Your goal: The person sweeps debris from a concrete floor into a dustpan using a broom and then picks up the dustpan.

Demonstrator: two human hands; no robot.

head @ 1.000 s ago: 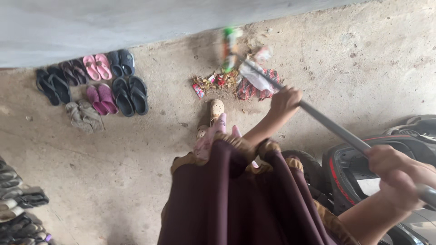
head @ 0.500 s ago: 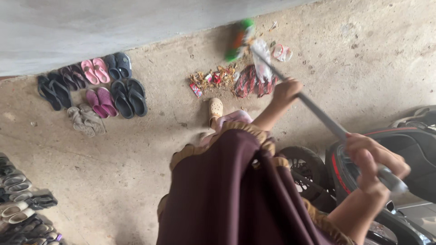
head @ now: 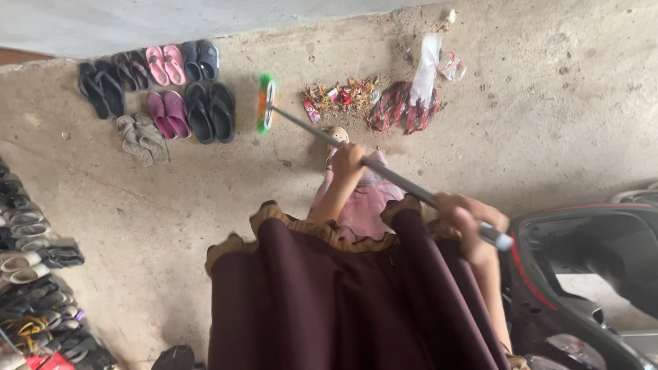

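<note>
Both hands grip a long grey broom handle (head: 404,183). My left hand (head: 347,159) holds it lower down, and my right hand (head: 469,219) holds its top end. The green and orange broom head (head: 265,103) rests on the concrete floor, left of a pile of swept litter (head: 343,94). A red and black wrapper heap (head: 404,108) with a clear plastic bag (head: 428,60) lies right of that pile. My foot in a beige clog (head: 336,134) stands just below the litter.
Several pairs of sandals (head: 161,89) lie in rows by the wall (head: 171,20) at upper left. More footwear (head: 31,274) is heaped along the left edge. A black and red scooter (head: 589,274) stands at lower right, close to my right arm.
The broom head has swung from above the litter, near the wall, leftward and down to the floor beside the sandals. Both hands moved left with the handle.
</note>
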